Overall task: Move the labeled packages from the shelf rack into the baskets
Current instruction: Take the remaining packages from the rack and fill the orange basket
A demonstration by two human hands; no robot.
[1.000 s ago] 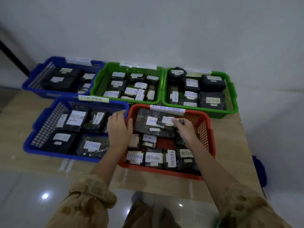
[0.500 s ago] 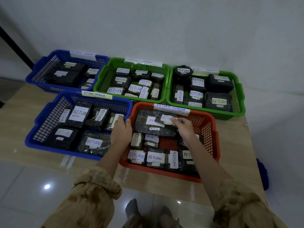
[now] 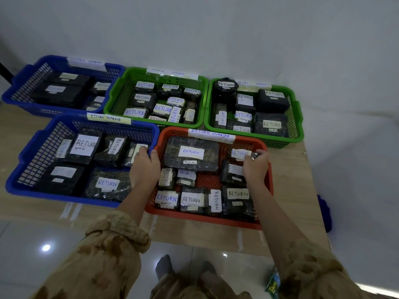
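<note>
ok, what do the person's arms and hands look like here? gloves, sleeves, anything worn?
No gloves: left hand and right hand are bare. The left sleeve and right sleeve are tan fabric mottled with darker brown patches, ending in bunched cuffs that leave the forearms uncovered. No watch or wristband shows.

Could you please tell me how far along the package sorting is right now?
All five baskets already hold labeled packages. The right hand holds a small RETURN package in the back right corner of the red basket; the left hand grips the rim at its left. The shelf rack is out of view, so what remains I cannot tell.
</note>
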